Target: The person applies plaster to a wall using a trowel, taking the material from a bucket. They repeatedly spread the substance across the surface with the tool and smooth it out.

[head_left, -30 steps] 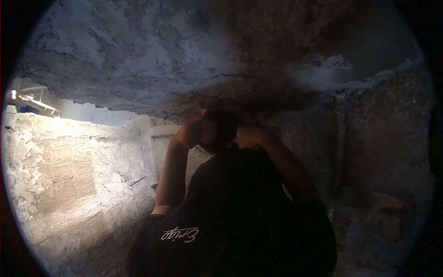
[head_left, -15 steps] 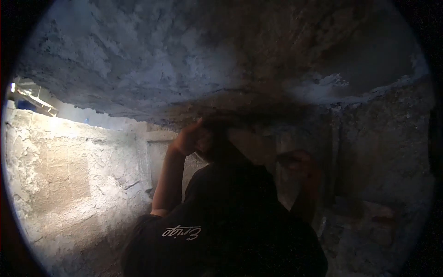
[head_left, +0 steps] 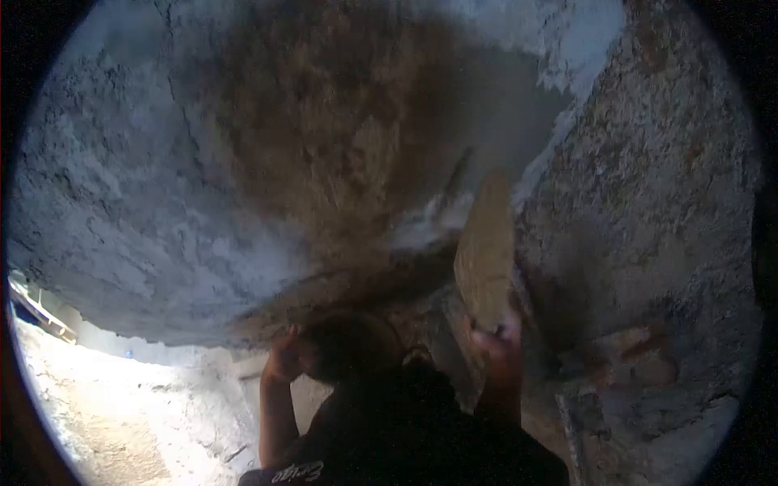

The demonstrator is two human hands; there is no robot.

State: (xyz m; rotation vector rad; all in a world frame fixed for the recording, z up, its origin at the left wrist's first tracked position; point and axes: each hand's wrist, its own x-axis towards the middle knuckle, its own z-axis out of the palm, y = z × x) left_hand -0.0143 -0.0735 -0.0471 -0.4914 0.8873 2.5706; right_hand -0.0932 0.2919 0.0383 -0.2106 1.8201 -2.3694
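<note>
My right hand [head_left: 496, 340] grips a trowel [head_left: 486, 251] at its near end. The long tan blade points up, its tip close to the rough plastered wall [head_left: 340, 146]; contact cannot be told. Smooth grey plaster [head_left: 506, 105] lies beyond the tip, beside a brown patch. My left hand [head_left: 284, 356] is curled at the edge of a dark rounded object [head_left: 348, 348] in front of my chest. Deep shadow hides what that object is and part of the fingers.
At lower left, a brightly lit rough surface [head_left: 105, 429] shows past the wall's edge. Coarse bare masonry [head_left: 648, 162] runs down the right side. Broken reddish pieces [head_left: 640, 352] are at lower right. My dark shirt fills the bottom middle.
My view has tilted up, showing more of the wall. My right hand has risen, and the trowel blade now faces the wall in plain sight. My left hand stays by the dark object.
</note>
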